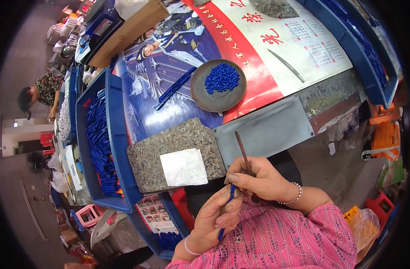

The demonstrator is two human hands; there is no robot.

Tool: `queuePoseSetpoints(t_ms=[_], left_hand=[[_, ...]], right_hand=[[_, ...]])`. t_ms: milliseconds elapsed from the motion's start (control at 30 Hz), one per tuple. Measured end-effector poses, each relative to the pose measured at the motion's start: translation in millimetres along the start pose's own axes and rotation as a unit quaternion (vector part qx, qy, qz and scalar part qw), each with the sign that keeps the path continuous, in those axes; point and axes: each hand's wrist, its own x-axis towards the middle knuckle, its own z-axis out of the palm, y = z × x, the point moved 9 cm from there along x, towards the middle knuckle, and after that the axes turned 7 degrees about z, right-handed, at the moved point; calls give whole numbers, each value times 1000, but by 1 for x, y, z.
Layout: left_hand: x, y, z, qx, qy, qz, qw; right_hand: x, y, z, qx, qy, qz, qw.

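Note:
Close to my body, my left hand (219,214) is closed around a slender blue piece (232,192) that looks like plastic. Its lower end pokes out beneath my fingers. My right hand (264,179) grips a thin brown metal rod-like tool (241,150) pointing up and away from me. The fingertips of both hands meet at the top of the blue piece, so the contact point is partly hidden. Beyond them, a round dark plate (200,101) bears a heap of small blue pellets (222,78). Long thin blue pieces (174,88) lie left of the plate.
A folded white paper (185,168) rests on a granite slab (144,157), beside a grey metal sheet (264,127). A slim metal tool (285,65) lies on the poster. Blue bins (122,148) with blue pieces flank the table. Another person (46,92) is far left.

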Motion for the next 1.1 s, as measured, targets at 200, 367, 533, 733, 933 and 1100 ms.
queuePoseSetpoints(t_ms=[200, 367, 533, 733, 933, 1100], left_hand=[[2, -5, 0, -37, -10, -27, 999], [0, -2, -2, 84, -9, 2, 996], [-4, 15, -2, 316, -28, 112, 942], [-13, 20, 9, 410, -54, 148, 898], [-14, 22, -2, 368, -38, 116, 922], [-13, 24, -7, 344, -44, 109, 931]], right_hand=[[-1, 2, -4, 11, -2, -3, 1000], [-4, 3, -2, 12, -5, 1, 1000], [-14, -6, -4, 1, 8, -27, 1000], [-11, 1, -4, -5, 34, 8, 999], [-8, 9, -2, 9, 43, 23, 999], [-6, 11, 0, 12, 49, 35, 998]])
